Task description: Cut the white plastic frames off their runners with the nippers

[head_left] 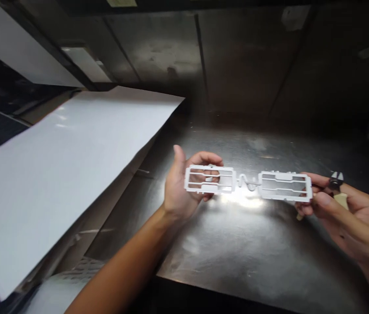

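Observation:
Two white plastic slotted frames (pixel 285 186), joined by a thin wavy sprue (pixel 247 183), are held up above a metal worktop. My right hand (pixel 351 218) pinches the outer end of the right frame between thumb and fingers. Tucked in that same hand is a pair of side cutters (pixel 340 196) with cream handles, its short jaws pointing up. My left hand (pixel 182 187) is behind the left frame (pixel 210 187), palm toward it. Its thumb sticks up and the fingers curve loosely, partly seen through the slots; no firm grip shows.
The shiny metal worktop (pixel 217 253) has small scraps near its back. A large white sheet (pixel 73 152) slopes along the left side. Dark metal panels (pixel 168 56) rise behind. At lower left is a white perforated item (pixel 86 268).

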{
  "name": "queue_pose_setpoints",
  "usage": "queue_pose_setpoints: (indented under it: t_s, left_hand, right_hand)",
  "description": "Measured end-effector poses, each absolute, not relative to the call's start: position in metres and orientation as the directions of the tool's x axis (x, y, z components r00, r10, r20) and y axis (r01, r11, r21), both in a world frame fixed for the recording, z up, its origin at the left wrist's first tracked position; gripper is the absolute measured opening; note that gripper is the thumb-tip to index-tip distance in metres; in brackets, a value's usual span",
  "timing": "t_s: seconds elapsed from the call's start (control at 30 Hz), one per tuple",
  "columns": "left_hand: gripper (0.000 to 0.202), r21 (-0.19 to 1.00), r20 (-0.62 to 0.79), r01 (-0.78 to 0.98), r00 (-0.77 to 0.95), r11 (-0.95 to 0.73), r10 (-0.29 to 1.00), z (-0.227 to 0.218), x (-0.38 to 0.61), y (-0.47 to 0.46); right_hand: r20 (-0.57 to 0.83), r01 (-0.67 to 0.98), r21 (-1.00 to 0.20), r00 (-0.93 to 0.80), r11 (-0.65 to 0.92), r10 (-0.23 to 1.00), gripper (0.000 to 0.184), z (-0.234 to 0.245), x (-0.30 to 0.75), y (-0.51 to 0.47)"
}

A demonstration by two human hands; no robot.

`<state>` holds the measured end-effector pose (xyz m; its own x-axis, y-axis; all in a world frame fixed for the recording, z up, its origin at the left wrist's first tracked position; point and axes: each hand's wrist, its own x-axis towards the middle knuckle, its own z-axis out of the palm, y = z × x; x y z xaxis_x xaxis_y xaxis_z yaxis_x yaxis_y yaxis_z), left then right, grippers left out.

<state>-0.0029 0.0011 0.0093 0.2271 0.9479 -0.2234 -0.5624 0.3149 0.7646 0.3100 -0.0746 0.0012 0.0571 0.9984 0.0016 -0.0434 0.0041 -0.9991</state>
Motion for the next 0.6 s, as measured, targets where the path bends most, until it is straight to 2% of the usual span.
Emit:
queue_pose_setpoints:
  t_s: [0.17,0.33,0.47,0.6]
  left_hand:
    - [0.090,0.772,-0.287,-0.521,0.224,0.363,0.931,0.008,-0.006,0.004]
    - [0.081,0.791,-0.392,-0.397,0.256,0.466,0.884,0.005,-0.007,0.005]
    - [0.076,0.794,-0.420,-0.319,0.329,0.518,0.846,0.000,-0.012,0.006]
    - [0.072,0.769,-0.417,-0.330,0.391,0.548,0.821,-0.005,-0.018,0.008]
  right_hand:
    - [0.015,-0.147,-0.989,-0.062,0.006,0.998,0.022,0.002,0.308,-0.074]
    - [0.001,-0.203,-0.979,-0.086,-0.016,0.996,0.032,-0.001,0.312,-0.076]
    - [-0.023,-0.220,-0.974,-0.099,-0.044,0.995,0.029,0.000,0.312,-0.076]
    - [-0.018,-0.236,-0.971,-0.119,-0.046,0.993,0.027,0.002,0.310,-0.076]
